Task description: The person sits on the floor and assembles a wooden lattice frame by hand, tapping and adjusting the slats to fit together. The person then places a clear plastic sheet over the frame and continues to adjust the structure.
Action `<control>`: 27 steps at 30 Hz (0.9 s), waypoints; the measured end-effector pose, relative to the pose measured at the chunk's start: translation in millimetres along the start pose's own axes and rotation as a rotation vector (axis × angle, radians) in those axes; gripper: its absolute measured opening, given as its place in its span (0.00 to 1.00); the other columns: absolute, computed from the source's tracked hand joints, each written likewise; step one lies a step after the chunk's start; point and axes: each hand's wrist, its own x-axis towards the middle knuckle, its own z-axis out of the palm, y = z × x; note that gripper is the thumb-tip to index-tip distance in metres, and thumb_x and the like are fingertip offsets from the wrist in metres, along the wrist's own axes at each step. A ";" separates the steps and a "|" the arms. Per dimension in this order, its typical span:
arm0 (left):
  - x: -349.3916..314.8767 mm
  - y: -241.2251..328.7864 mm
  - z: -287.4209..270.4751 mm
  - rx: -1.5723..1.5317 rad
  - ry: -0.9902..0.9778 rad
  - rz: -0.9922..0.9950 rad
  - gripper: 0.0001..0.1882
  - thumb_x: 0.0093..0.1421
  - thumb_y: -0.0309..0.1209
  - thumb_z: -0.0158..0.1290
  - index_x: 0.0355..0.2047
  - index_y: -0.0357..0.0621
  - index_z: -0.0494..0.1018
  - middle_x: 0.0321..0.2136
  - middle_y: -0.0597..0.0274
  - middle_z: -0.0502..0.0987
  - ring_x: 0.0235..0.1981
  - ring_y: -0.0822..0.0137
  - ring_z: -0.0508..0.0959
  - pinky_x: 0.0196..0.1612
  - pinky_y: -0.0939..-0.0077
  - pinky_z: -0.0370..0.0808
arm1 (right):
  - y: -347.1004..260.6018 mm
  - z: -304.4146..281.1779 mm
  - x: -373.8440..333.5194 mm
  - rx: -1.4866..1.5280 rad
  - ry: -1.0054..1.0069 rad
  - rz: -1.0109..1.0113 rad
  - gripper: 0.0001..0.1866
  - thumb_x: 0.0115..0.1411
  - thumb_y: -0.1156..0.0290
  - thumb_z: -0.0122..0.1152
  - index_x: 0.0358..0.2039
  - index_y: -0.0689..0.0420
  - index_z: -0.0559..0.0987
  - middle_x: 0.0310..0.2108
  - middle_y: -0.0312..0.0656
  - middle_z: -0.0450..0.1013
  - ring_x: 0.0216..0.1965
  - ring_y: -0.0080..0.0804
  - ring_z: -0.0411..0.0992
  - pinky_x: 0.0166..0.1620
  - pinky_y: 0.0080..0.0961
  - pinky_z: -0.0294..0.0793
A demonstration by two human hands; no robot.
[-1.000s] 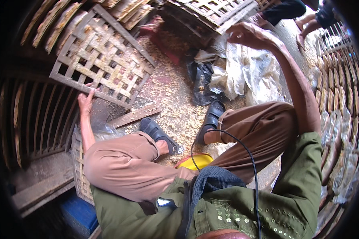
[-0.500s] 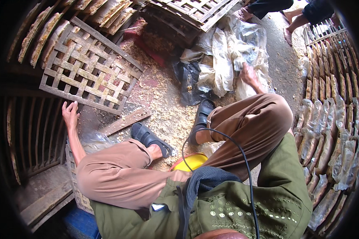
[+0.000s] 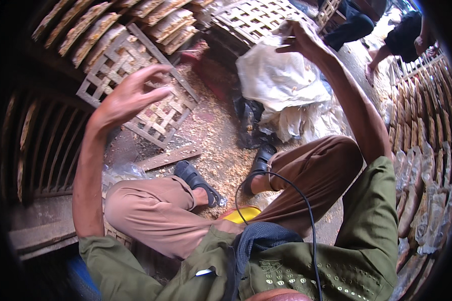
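Note:
My right hand point(image 3: 304, 41) is raised at the upper middle, its fingers closed on the top of a whitish translucent plastic sheet point(image 3: 281, 75). That sheet hangs down over a heap of crumpled plastic point(image 3: 299, 120) on the floor. My left hand point(image 3: 133, 95) is lifted on the left with thumb and fingers apart and nothing between them. Behind it, a woven slatted rack point(image 3: 160, 113) leans, partly hidden by the hand. A dark plastic bag point(image 3: 250, 123) lies at the left side of the heap.
More woven racks point(image 3: 256, 20) are stacked at the back. Crumb-coated slabs point(image 3: 93, 37) stand at the upper left, and rows of wrapped slabs point(image 3: 412, 175) on the right. Crumbs cover the floor around a wooden slat point(image 3: 168, 158). Another person's legs point(image 3: 354, 27) are at the far right.
My right hand has risen from the plastic heap, lifting a sheet with it. From beside the rack's lower corner, my left hand has come up in front of the rack. The view has shifted slightly.

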 end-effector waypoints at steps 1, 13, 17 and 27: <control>21.9 15.7 12.6 -0.010 -0.031 0.050 0.46 0.65 0.54 0.66 0.73 0.39 0.64 0.60 0.38 0.74 0.55 0.49 0.82 0.50 0.59 0.86 | -16.2 10.1 -2.7 0.080 -0.055 -0.002 0.33 0.74 0.34 0.46 0.58 0.51 0.72 0.52 0.43 0.76 0.52 0.54 0.82 0.55 0.62 0.85; 72.1 -7.8 24.9 0.006 0.341 0.283 0.20 0.65 0.47 0.68 0.46 0.45 0.87 0.30 0.59 0.88 0.32 0.69 0.87 0.42 0.64 0.84 | -91.6 158.7 -67.4 -0.544 0.141 -0.200 0.40 0.70 0.40 0.60 0.68 0.58 0.64 0.59 0.55 0.77 0.53 0.50 0.82 0.52 0.48 0.84; 57.9 5.9 22.9 0.185 0.238 0.133 0.21 0.67 0.47 0.67 0.45 0.40 0.87 0.30 0.66 0.85 0.29 0.76 0.83 0.35 0.73 0.82 | -77.7 172.0 -66.5 -1.121 0.389 -0.640 0.59 0.48 0.48 0.86 0.74 0.55 0.62 0.67 0.59 0.67 0.66 0.56 0.70 0.66 0.52 0.73; 29.8 -0.6 -9.1 0.332 0.320 0.159 0.18 0.66 0.46 0.67 0.45 0.45 0.88 0.37 0.57 0.88 0.32 0.69 0.87 0.39 0.67 0.84 | -42.3 109.4 -28.0 -0.829 -0.019 -0.173 0.31 0.59 0.48 0.78 0.54 0.58 0.83 0.44 0.44 0.82 0.45 0.34 0.79 0.51 0.33 0.81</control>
